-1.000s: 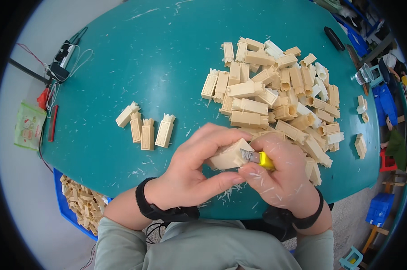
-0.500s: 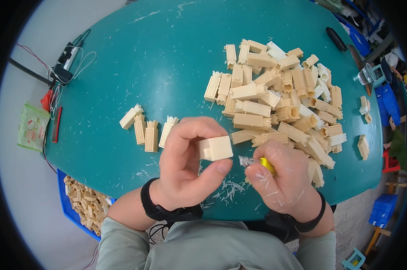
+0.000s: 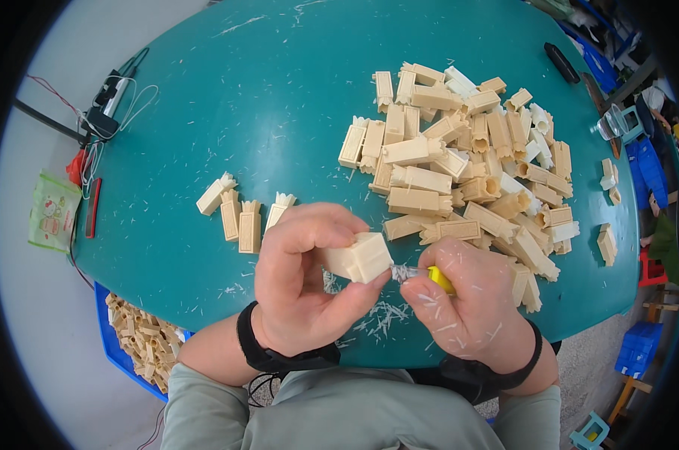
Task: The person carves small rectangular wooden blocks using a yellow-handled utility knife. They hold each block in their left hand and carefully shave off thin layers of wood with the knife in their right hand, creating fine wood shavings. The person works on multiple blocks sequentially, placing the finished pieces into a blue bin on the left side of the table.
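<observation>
Head view: a cream block is held in the left hand, a yellow knife in the right, above the desk's near edge.

The block (image 3: 363,257) is pointed rightward by its square end, tilted up a little; its long axis is run back into the left hand (image 3: 309,277), where the far end is hidden. That grip is closed round its sides; by the right hand's (image 3: 467,300) grip the knife (image 3: 440,280) is clasped, its grey blade just beside the block, contact unclear. Smooth, plastic-looking faces are shown. The green desk (image 3: 204,97) is strewn with pale shavings (image 3: 386,319) and a pile (image 3: 459,180) of crown-ended blocks; beside it, a blue tray (image 3: 108,341) is filled with more.
</observation>
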Demonstrator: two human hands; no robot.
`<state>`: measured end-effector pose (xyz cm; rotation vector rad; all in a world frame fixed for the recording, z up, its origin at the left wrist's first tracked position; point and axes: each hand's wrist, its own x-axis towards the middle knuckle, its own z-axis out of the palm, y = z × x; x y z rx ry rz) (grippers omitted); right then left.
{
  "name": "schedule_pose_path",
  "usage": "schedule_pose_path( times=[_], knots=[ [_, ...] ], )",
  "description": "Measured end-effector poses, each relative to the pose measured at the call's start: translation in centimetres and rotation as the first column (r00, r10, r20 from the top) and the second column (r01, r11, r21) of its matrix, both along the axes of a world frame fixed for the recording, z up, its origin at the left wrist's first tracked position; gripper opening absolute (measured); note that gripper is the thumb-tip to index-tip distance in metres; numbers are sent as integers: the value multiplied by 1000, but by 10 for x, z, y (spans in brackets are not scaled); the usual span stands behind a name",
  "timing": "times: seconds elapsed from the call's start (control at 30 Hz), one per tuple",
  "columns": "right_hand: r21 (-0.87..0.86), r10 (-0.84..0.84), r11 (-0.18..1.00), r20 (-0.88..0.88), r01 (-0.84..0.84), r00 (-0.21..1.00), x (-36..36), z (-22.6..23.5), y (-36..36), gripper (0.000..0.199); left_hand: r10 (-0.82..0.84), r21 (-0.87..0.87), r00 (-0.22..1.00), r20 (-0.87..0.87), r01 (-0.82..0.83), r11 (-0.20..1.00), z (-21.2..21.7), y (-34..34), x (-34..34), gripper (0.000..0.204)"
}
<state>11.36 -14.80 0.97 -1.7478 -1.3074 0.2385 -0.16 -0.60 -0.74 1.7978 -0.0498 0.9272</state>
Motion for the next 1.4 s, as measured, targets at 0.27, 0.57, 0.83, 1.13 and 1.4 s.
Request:
schedule_pose_path(
  times=[0.27, 0.57, 0.83, 1.13, 1.4],
  knots=[
    [-1, -2, 1000, 38, 2, 999, 1, 0, 0, 32, -101, -31, 994, -40, 100, 994, 3, 2, -3, 45],
    [33, -41, 999, 110, 37, 993, 6, -2, 1, 32, -120, 5, 985, -127, 121, 993, 4, 3, -7, 43],
    [19, -21, 1000, -14, 21, 1000, 15, 8, -4, 34, -336, -132, 934, -122, 321, 938, 5, 6, -7, 40],
    [-2, 92, 996, 107, -92, 990, 11, 3, -4, 35, -314, -168, 944, -105, 294, 941, 7, 12, -8, 40],
    [27, 79, 996, 168, -85, 983, 11, 2, -1, 35, -311, -180, 945, -98, 290, 940, 8, 9, -8, 41]
  ],
)
